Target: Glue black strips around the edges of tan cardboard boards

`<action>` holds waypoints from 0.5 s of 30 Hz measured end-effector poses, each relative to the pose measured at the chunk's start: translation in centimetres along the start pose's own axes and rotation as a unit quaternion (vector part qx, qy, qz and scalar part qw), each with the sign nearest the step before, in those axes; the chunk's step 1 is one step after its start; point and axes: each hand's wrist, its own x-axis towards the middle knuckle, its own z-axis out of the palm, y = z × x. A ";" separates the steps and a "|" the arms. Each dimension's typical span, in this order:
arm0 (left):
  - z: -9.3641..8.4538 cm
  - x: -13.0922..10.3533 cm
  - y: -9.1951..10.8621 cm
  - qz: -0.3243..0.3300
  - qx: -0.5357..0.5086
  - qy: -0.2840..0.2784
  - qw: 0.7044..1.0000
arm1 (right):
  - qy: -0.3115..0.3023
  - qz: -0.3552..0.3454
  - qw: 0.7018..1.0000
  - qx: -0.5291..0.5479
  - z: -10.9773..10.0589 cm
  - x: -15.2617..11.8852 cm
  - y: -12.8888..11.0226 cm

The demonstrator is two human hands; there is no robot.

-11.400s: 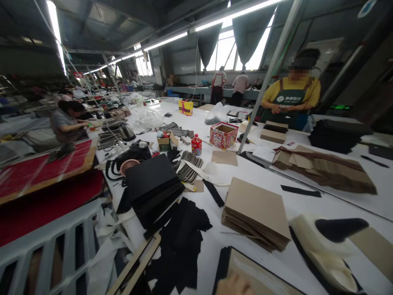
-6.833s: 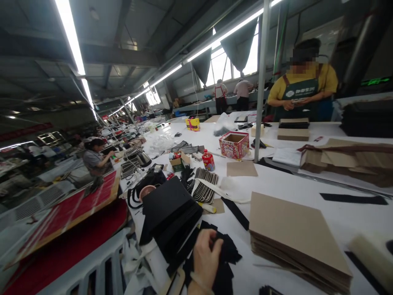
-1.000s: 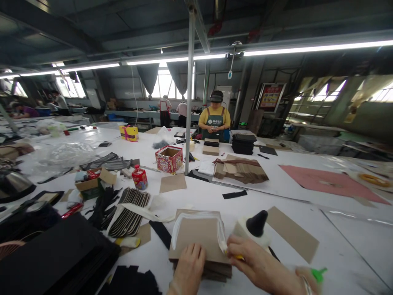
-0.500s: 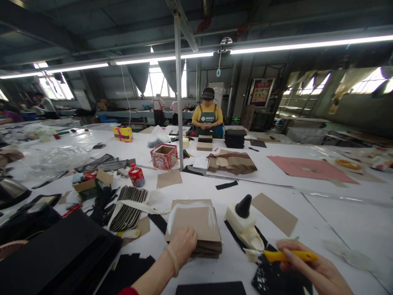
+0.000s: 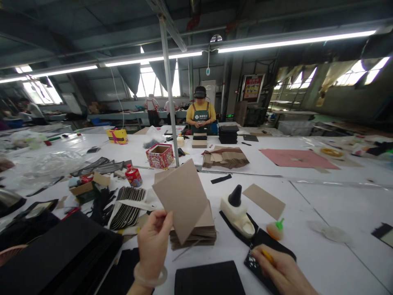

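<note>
My left hand pinches the edge of a grey-brown cardboard sheet, raised and tilted above a stack of similar sheets. Its far face is hidden. In my right hand is a brush with a yellow handle; its bristles are hidden behind the fingers. That hand is low over black material spattered with white. Just beyond it stands a cream plastic container with a black cone top and an open spout. A black folded piece lies at the near edge.
Left of the stack are a bundle of dark strips, a red bottle and black sheets. An orange item with a green top lies at right. A metal post rises mid-table; a person stands beyond.
My left hand has lifted the cardboard sheet off the stack and tilted it up. My right hand has moved left and down with the brush, uncovering the orange item.
</note>
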 end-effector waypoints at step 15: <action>-1.5 -14.8 -3.6 -0.417 -0.202 0.083 0.882 | -0.111 0.118 0.972 0.171 7.5 -5.8 1.6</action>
